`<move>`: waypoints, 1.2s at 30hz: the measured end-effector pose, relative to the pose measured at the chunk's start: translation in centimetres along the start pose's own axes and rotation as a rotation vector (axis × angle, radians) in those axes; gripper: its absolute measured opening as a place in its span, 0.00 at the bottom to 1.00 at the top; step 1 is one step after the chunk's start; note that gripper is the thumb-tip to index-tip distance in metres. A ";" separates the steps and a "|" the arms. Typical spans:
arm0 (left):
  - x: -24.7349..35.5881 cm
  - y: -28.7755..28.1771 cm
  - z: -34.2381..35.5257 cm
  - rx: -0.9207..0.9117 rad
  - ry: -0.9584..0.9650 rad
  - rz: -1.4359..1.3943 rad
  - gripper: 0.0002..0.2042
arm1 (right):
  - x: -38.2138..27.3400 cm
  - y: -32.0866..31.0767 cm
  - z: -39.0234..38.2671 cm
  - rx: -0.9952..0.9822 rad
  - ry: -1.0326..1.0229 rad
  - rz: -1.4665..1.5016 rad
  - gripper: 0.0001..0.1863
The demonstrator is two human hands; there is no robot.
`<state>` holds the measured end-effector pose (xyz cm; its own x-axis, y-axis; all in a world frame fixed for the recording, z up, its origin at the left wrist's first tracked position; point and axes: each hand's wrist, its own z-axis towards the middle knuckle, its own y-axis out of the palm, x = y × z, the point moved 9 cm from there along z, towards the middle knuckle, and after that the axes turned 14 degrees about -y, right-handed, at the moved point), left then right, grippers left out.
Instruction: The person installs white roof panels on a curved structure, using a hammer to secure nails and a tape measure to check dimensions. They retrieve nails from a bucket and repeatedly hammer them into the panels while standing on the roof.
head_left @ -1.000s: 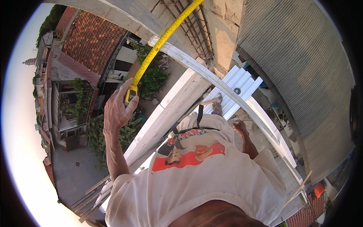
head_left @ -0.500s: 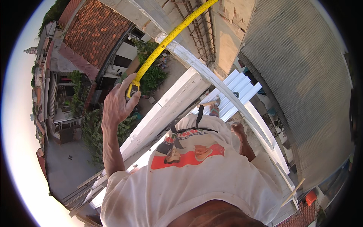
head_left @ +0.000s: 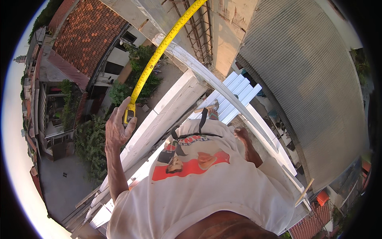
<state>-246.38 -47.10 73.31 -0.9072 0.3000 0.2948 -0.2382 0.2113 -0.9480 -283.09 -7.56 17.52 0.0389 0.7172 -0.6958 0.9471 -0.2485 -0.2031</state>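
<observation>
My left hand [head_left: 117, 128] grips a yellow tape measure [head_left: 129, 113] by its case, thumb on one side and fingers on the other. From the case the yellow blade [head_left: 153, 59] runs up and away in a curve, crossing over a pale white beam [head_left: 211, 79] and leaving the top of the view. Low at my right side, beside my shirt, my right hand [head_left: 242, 136] is curled closed. Whatever lies inside its fingers, if anything, is hidden. Below my waist a sandalled foot [head_left: 213, 114] shows at the edge of blue-white ribbed sheets [head_left: 234, 97].
I am high above the ground. A white block wall [head_left: 159, 113] runs along my left, with a yard and plants [head_left: 93, 137] far below. Rusty rebar [head_left: 195, 32] stands ahead by a concrete face. A large corrugated roof [head_left: 302, 79] spreads on the right, beside a tiled roof [head_left: 312, 223].
My view has shifted, so the surroundings sit further left and the roof on the right shows more. My left hand, still on the tape measure, sits slightly lower; the blade stays extended.
</observation>
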 end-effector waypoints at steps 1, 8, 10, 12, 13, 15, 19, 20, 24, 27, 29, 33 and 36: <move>-1.0 0.8 -0.9 0.006 0.008 -0.035 0.33 | 0.0 -0.5 -0.1 -0.004 -0.004 -0.035 0.10; -4.8 8.7 -7.5 -0.063 0.111 -0.167 0.38 | -13.3 0.4 -1.2 -0.051 -0.385 -0.259 0.15; -5.3 11.5 -9.1 -0.128 0.107 -0.252 0.37 | -19.7 1.3 -2.8 -0.052 -0.509 -0.244 0.16; -5.6 14.0 -10.0 -0.187 0.113 -0.231 0.37 | -26.7 3.2 -4.1 -0.209 -0.572 -0.028 0.23; -5.9 15.1 -10.6 -0.215 0.070 -0.224 0.38 | -30.4 4.3 -5.2 -0.298 -0.578 0.133 0.26; -6.3 16.4 -11.7 -0.193 0.091 -0.226 0.39 | -38.2 6.3 -8.6 -0.432 -0.636 0.351 0.30; -7.5 18.7 -13.7 -0.226 0.048 -0.241 0.38 | -46.4 8.9 -12.3 -0.505 -0.748 0.553 0.26; -7.9 19.3 -14.2 -0.225 0.037 -0.254 0.39 | -46.3 9.5 -11.8 -0.520 -0.744 0.466 0.22; -9.6 21.2 -17.1 -0.286 -0.048 -0.360 0.38 | -44.0 12.2 -10.3 -0.613 -0.681 0.182 0.20; -11.2 23.3 -19.4 -0.368 -0.226 -0.368 0.41 | -44.2 15.5 -10.3 -0.705 -0.719 0.192 0.21; -11.4 24.3 -20.2 -0.464 -0.323 -0.387 0.45 | -42.6 17.6 -9.4 -0.803 -0.717 0.085 0.20; -11.0 27.1 -20.6 -0.422 -0.307 -0.472 0.47 | -38.8 22.7 -9.4 -1.000 -0.680 -0.197 0.19; -10.3 30.3 -18.8 -0.462 -0.439 -0.582 0.47 | -32.8 25.6 -7.1 -0.964 -0.584 -0.263 0.26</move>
<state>-237.70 -26.27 43.77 -0.7593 -0.3402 0.5547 -0.6282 0.6056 -0.4885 -257.82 -32.84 40.08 -0.1100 0.2002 -0.9736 0.7638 0.6438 0.0460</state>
